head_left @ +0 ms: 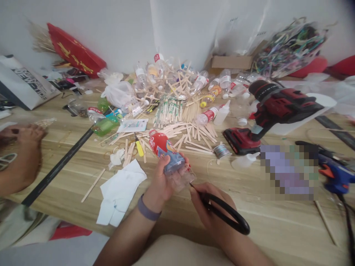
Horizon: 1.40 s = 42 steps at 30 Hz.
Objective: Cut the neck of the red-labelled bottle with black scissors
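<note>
Head view: I stand by the worker at a wood-grain table. Right hand nearest, fingers clamped on black-handled scissors; their tip is at the edge of some clear plastic, contact uncertain. Left hand, banded at the wrist, has its fingers closed around a bottle with a red and blue label, tilted above the table, neck pointing away. Cannot tell whether the clear plastic is joined to it.

Left of the left hand: white paper, then a lone stick. At far left, a co-worker's hand, blurred; cannot tell its grip. On the right: blue glue gun. A little beyond the bottle: yellow-handled tool, wire spool, red-black drill standing upright on its battery. Next, loose sticks in a spread, with green plastic to their left. Farther back, a heap of bottles and sticks; behind it, a cardboard box and a bag of coloured strips near the wall.
</note>
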Available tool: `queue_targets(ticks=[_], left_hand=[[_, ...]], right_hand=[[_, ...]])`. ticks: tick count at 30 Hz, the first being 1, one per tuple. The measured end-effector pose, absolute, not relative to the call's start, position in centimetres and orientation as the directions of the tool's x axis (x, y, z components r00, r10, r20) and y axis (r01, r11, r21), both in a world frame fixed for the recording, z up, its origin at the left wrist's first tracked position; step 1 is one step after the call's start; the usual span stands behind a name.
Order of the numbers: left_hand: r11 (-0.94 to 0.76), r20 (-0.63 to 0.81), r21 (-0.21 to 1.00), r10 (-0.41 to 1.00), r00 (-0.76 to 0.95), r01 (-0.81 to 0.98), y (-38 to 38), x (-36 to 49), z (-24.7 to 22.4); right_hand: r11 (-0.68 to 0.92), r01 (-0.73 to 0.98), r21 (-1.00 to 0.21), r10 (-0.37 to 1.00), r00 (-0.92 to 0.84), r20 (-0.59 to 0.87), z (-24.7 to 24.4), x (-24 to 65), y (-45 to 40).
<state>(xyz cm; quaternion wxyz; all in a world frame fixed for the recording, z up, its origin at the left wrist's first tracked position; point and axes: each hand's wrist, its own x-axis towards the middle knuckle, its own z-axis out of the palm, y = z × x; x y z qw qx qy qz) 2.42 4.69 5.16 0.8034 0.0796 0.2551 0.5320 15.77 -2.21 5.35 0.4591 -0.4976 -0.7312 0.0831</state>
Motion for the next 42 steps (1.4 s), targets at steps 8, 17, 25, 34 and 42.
queue_targets(ticks=[8,17,25,34,42], left_hand=[[0.395,-0.382,0.465,0.897,0.222,-0.792,4.5,2.6,5.5],[0.299,-0.408,0.508,0.909,0.08,-0.808,4.6,3.1,5.5],[0.206,-0.37,0.613,0.928,-0.046,-0.762,4.6,3.3,5.5],[0.144,-0.291,0.648,0.954,-0.068,-0.748,4.5,3.2,5.3],[0.206,-0.344,0.551,0.939,0.005,-0.809,4.0,3.7,5.9]], right_hand=[[0.388,0.542,-0.745,0.887,0.001,0.462,5.0,15.9,-1.8],[0.557,0.601,-0.574,0.807,-0.226,0.546,5.5,17.5,-0.1],[0.453,0.55,-0.702,0.889,-0.222,0.4,5.7,17.9,0.7],[0.045,0.152,-0.987,0.989,-0.147,0.022,5.0,17.0,1.0],[0.704,0.583,-0.405,0.647,-0.292,0.704,4.8,18.4,0.9]])
